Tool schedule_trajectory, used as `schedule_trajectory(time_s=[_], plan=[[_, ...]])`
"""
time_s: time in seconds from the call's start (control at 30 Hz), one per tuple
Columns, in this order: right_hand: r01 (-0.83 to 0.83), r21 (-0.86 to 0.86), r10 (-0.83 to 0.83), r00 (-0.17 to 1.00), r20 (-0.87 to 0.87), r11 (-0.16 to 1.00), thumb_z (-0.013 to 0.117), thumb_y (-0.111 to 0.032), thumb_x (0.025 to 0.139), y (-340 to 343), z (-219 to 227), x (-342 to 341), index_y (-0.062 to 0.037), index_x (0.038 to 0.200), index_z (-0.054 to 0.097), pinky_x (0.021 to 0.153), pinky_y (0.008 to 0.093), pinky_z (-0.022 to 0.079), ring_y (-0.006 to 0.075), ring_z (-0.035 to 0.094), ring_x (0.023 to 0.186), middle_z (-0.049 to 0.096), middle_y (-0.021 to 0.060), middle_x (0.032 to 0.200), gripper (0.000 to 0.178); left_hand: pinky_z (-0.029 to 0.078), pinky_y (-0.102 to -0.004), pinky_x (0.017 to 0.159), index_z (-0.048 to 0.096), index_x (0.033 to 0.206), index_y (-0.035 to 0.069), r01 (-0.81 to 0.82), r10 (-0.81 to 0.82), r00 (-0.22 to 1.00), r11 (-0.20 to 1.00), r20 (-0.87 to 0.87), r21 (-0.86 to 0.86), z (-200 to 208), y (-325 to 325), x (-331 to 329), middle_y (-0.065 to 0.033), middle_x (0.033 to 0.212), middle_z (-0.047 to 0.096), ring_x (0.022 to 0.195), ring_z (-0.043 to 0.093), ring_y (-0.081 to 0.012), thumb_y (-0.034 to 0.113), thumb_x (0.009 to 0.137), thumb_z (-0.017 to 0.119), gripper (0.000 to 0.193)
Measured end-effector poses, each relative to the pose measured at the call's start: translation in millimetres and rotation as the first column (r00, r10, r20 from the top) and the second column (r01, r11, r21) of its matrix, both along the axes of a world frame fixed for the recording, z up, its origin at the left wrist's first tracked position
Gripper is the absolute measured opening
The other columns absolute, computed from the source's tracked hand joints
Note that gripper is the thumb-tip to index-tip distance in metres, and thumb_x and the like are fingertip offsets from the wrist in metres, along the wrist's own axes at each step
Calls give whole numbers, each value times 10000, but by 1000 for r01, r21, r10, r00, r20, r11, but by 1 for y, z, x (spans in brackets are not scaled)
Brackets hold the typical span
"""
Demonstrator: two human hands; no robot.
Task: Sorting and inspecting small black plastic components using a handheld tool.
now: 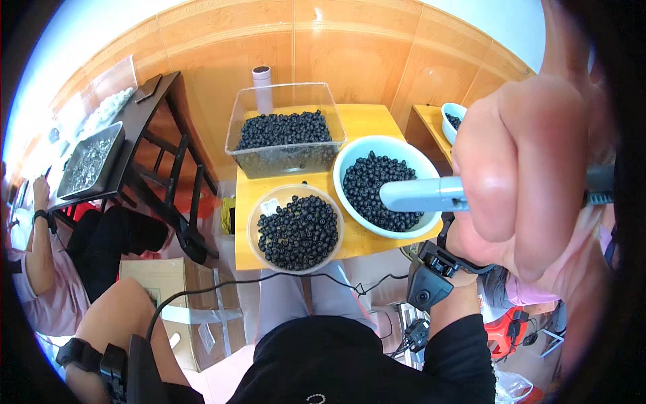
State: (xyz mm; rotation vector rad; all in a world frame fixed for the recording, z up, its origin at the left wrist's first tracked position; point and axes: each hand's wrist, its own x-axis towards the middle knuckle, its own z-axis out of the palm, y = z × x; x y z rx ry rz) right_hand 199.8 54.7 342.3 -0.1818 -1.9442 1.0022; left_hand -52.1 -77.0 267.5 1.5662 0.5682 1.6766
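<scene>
A large fist (518, 175) fills the right foreground, closed round a grey-blue bar with a rounded end (424, 195). I cannot tell whether this fist is mine. My right forearm (459, 303), with a small camera strapped at its wrist, runs up behind it, and my right fingers cannot be made out apart from it. The bar's end overlaps a pale blue bowl (344, 149) of small dark berry-like balls (370, 178). My left arm (124, 313) is bent at the lower left, its hand cut off. A round clear tub (252, 236) holds more such balls.
On the yellow table (363, 121) stand a clear bin (235, 128) of dark balls and a lilac tumbler (263, 94). Another blue bowl (449, 111) is at the right. A person (44, 269) sits by the dark table (145, 111). A black cable (235, 281) crosses before me.
</scene>
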Motion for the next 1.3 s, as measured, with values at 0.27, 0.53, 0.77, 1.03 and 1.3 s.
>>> schedule_trajectory(time_s=[0.27, 0.53, 0.77, 1.03, 1.3], plan=[[-523, 129, 538, 832, -138, 843, 862, -73, 524, 36, -22, 14, 126, 1374, 89, 358, 180, 275, 75, 329, 374, 512, 34, 649, 1166, 497, -352, 686, 548, 1040, -16, -119, 118, 992, 993, -52, -17, -22, -8, 11, -138, 953, 563, 851, 586, -235, 180, 767, 644, 350], [-304, -19, 280, 896, -344, 952, 696, -9, 628, 34, -58, 13, 4, 1407, 189, 378, 164, 298, 49, 407, 428, 391, 206, 1305, 929, 499, -379, 727, 519, 1117, -29, -231, 230, 965, 973, -129, 13, -33, -7, 10, -153, 1004, 545, 908, 579, -256, 220, 769, 641, 445], [280, -515, -310, 950, 29, 811, 669, -28, 774, 48, -227, 28, -5, 932, 653, 625, 161, 418, 42, 553, 720, 630, 30, 915, 160, 485, -268, 766, 602, 1071, -37, -538, 417, 843, 673, -340, -508, -139, 14, 9, -110, 995, 648, 878, 612, -143, 49, 862, 528, 237], [359, -719, -184, 932, 313, 596, 636, -37, 818, -5, -314, 30, 0, 898, 665, 672, 196, 451, 48, 567, 747, 645, 8, 809, 93, 481, -244, 615, 643, 940, -22, -655, 319, 723, 599, -613, -461, -263, 79, 45, -60, 804, 651, 687, 598, -97, 13, 785, 649, 159], [358, -735, -208, 934, 291, 576, 621, -42, 837, -3, -329, 31, 17, 910, 661, 656, 202, 456, 59, 570, 708, 637, 15, 768, 102, 468, -345, 589, 651, 876, -3, -738, 471, 445, 674, -762, -14, -288, 131, 65, -145, 764, 583, 611, 586, -261, 10, 707, 692, 174]])
